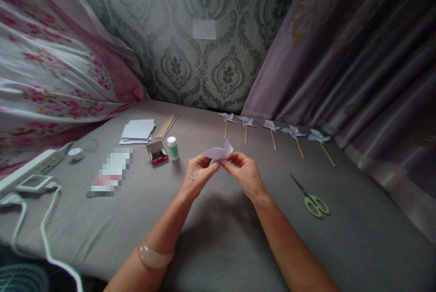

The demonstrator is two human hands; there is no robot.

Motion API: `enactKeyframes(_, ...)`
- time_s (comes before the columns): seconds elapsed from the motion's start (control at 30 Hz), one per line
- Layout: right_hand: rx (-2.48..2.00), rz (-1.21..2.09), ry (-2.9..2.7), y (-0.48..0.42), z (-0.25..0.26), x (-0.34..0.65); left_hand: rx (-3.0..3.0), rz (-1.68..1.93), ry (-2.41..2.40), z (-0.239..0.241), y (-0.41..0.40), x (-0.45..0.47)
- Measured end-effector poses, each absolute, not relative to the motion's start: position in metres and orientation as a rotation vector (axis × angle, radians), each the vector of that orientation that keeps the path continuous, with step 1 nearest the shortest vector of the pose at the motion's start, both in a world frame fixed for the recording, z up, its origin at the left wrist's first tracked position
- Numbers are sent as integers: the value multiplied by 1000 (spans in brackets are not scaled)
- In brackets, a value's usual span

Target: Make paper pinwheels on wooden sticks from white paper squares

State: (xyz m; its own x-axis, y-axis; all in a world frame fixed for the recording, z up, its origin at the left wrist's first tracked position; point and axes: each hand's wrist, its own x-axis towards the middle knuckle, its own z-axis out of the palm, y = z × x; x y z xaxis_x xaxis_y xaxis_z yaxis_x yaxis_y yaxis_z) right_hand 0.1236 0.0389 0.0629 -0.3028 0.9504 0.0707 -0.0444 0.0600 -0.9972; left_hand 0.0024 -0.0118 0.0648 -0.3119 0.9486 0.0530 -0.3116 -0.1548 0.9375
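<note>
Between my two hands is a pale paper pinwheel (215,152), its blades partly folded in toward the middle. My left hand (200,171) pinches it from the left, thumb at the centre. From the right, my right hand (245,171) pinches the same paper, fingertips close to the left thumb. The fingers hide the pinwheel's centre, and no stick shows on it. Left of my hands stand a small red open box of dark pins (158,155) and a white bottle with a green label (173,148).
Several finished pinwheels on sticks (271,127) lie in a row at the back right. Green-handled scissors (312,201) rest at right. A stack of paper squares (137,131) and wooden sticks (166,126) lie back left. A power strip (37,167) with white cables is far left.
</note>
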Motion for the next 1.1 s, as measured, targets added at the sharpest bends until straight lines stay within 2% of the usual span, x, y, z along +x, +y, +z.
enactKeyframes(1.1,-946,1575,-1267,46,52,122,803,1588,1185,50,-6,-2)
